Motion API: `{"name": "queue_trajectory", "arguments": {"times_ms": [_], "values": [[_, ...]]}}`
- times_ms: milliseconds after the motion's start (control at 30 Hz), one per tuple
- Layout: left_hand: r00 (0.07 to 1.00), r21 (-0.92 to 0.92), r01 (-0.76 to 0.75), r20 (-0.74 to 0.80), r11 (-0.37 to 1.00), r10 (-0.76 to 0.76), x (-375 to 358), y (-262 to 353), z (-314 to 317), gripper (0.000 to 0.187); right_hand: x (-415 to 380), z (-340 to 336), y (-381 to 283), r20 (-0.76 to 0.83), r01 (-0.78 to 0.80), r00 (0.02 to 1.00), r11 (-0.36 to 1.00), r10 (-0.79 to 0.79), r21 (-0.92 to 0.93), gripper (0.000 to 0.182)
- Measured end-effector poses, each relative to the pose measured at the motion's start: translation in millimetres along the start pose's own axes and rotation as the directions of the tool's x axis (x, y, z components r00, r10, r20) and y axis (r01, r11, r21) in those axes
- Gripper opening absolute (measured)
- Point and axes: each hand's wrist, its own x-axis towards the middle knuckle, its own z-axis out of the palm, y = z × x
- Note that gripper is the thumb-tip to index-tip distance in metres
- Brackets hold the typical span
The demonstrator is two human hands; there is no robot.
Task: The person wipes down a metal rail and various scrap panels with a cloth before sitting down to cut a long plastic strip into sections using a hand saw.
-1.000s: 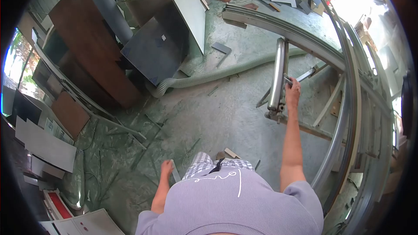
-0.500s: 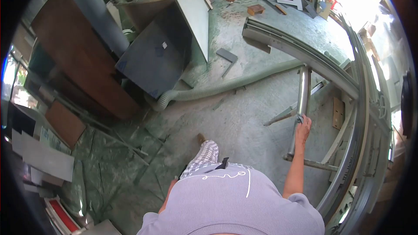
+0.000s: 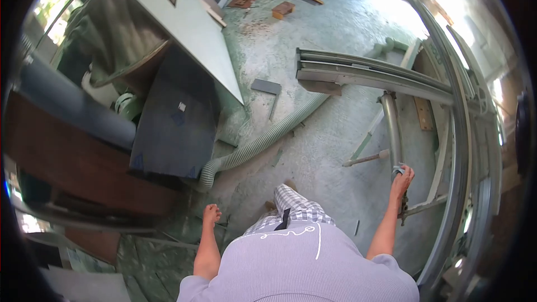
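My right hand (image 3: 404,182) is closed on a small crumpled grey rag (image 3: 398,170), right beside the lower part of a shiny metal tube (image 3: 393,128). That tube slopes down from under a long metal beam (image 3: 375,81). Out to the left of my body, my left hand (image 3: 211,213) hangs with its fingers curled in and nothing showing in them. Under it is the floor, and the nearest large thing is a dark panel (image 3: 173,117) leaning ahead of it.
A ribbed hose (image 3: 263,142) crosses the floor ahead. Beyond it lie a grey L-shaped offcut (image 3: 266,86) and a small wooden block (image 3: 283,10). A white board (image 3: 196,33) leans at left; long metal rails (image 3: 467,128) run along the right.
My view has turned right and moved forward. My left hand has swung out from beside my body into full view. My right hand stays by the tube with the rag.
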Motion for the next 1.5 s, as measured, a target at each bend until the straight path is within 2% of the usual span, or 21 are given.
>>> {"name": "queue_trajectory", "arguments": {"times_ms": [67, 233, 367, 467, 567, 600, 667, 700, 733, 767, 933, 1067, 1200, 1233, 1267, 1333, 1367, 1400, 1433, 1467, 1500], "values": [[0.997, 0.068, 0.019, 0.067, 0.998, -0.023, 20, 13, 9, 0.022, 7, 4, -15, -0.058, 0.003, 0.998, 0.999, -0.001, 0.034, 0.023], [0.979, 0.238, 0.006, 0.196, 0.971, -0.054, 58, 47, 45, 0.023, 62, 37, -87, -0.147, 0.052, 0.988, 0.996, -0.04, 0.077, 0.023], [0.972, 0.271, -0.018, 0.229, 0.962, -0.046, 81, 85, 60, 0.025, 125, 75, -167, -0.143, 0.077, 0.988, 0.984, -0.054, 0.16, 0.025], [0.954, 0.327, -0.139, 0.297, 0.935, 0.038, 100, 119, 55, 0.026, 177, 89, -223, -0.145, 0.096, 0.987, 0.977, -0.069, 0.192, 0.025], [0.963, 0.412, -0.223, 0.231, 0.884, 0.136, 109, 163, 47, 0.026, 222, 121, -248, -0.173, 0.146, 0.978, 0.974, -0.116, 0.176, 0.024], [0.978, 0.245, -0.183, 0.141, 0.952, 0.152, 108, 170, 48, 0.023, 234, 132, -247, -0.15, 0.155, 0.98, 0.975, -0.131, 0.157, 0.026], [0.976, 0.285, -0.214, 0.105, 0.934, 0.191, 100, 204, 49, 0.031, 253, 155, -243, -0.144, 0.177, 0.977, 0.971, -0.155, 0.157, 0.029], [0.962, 0.478, -0.263, 0.196, 0.838, 0.19, 142, 193, 41, 0.026, 253, 167, -237, -0.066, 0.168, 0.985, 0.98, -0.162, 0.102, 0.03], [0.948, 0.585, -0.308, 0.255, 0.751, 0.191, 170, 188, 43, 0.026, 250, 174, -235, 0.014, 0.16, 0.987, 0.986, -0.161, 0.042, 0.032], [0.937, 0.65, -0.341, 0.297, 0.679, 0.185, 194, 192, 56, 0.025, 246, 175, -239, 0.018, 0.16, 0.987, 0.987, -0.161, 0.032, 0.035], [0.892, 0.767, -0.441, 0.433, 0.465, 0.133, 261, 247, 92, 0.024, 247, 174, -243, -0.004, 0.072, 0.997, 0.997, -0.072, -0.039, 0.037], [0.81, 0.774, -0.583, 0.578, 0.246, 0.1, 315, 320, 139, 0.024, 257, 174, -247, -0.024, 0.008, 1.0, 0.997, -0.01, -0.082, 0.037], [0.716, 0.696, -0.698, 0.68, 0.166, 0.159, 329, 440, 210, 0.025, 260, 176, -261, -0.058, -0.107, 0.993, 0.987, 0.1, -0.117, 0.035], [0.689, 0.664, -0.725, 0.692, 0.184, 0.215, 332, 471, 230, 0.027, 261, 179, -264, -0.105, -0.112, 0.989, 0.989, 0.101, -0.102, 0.034], [0.568, 0.566, -0.819, 0.773, 0.099, 0.281, 354, 494, 251, 0.031, 263, 182, -266, -0.151, -0.114, 0.983, 0.99, 0.1, -0.088, 0.033], [0.788, 0.691, -0.563, 0.614, 0.454, 0.041, 333, 560, 299, 0.032, 271, 189, -268, -0.201, -0.207, 0.963, 0.972, 0.182, -0.108, 0.032], [0.773, 0.66, -0.563, 0.633, 0.497, 0.034, 342, 585, 319, 0.032, 273, 190, -273, -0.204, -0.219, 0.964, 0.945, 0.171, -0.244, 0.03], [0.708, 0.588, -0.641, 0.702, 0.493, 0.083, 353, 609, 337, 0.033, 276, 192, -284, -0.196, -0.22, 0.968, 0.902, 0.156, -0.371, 0.029], [0.713, 0.584, -0.606, 0.7, 0.54, 0.042, 354, 635, 354, 0.034, 283, 189, -300, -0.174, -0.313, 0.948, 0.867, 0.265, -0.389, 0.029], [0.715, 0.577, -0.568, 0.699, 0.587, 0.005, 352, 661, 369, 0.036, 288, 190, -307, -0.184, -0.337, 0.941, 0.85, 0.285, -0.406, 0.029], [0.705, 0.588, -0.574, 0.709, 0.57, -0.021, 347, 685, 380, 0.038, 291, 194, -308, -0.197, -0.355, 0.934, 0.847, 0.299, -0.397, 0.03]]}}
